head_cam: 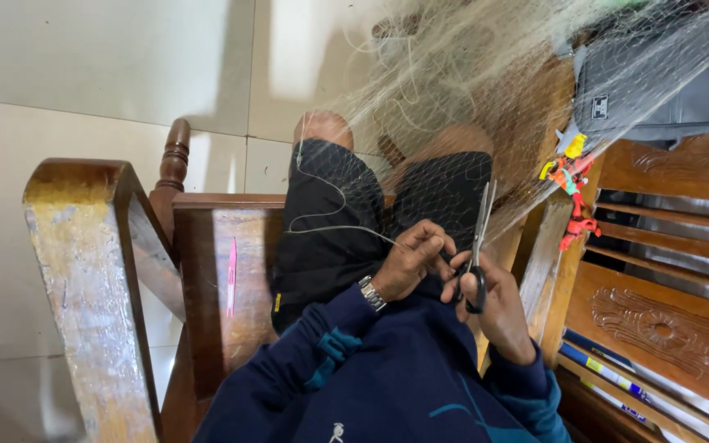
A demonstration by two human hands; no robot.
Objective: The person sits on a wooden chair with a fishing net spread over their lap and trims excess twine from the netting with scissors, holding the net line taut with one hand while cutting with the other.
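Observation:
A fine pale fishing net (486,90) drapes from the upper right down over my knees in black shorts (330,221). My left hand (413,259), with a metal wristwatch, pinches a thin white line (330,228) and the mesh just above my lap. My right hand (496,308) holds black-handled scissors (478,246) upright, blades pointing up into the net, right beside the left fingers. I wear a dark blue sweatshirt (387,377).
I sit on a wooden chair; its worn armrest (84,271) rises at left. A pink needle-like tool (231,277) lies on the seat. A carved wooden bench (658,320) stands right, with a grey bag (666,82) and red-yellow clips (572,184). Tiled floor lies beyond.

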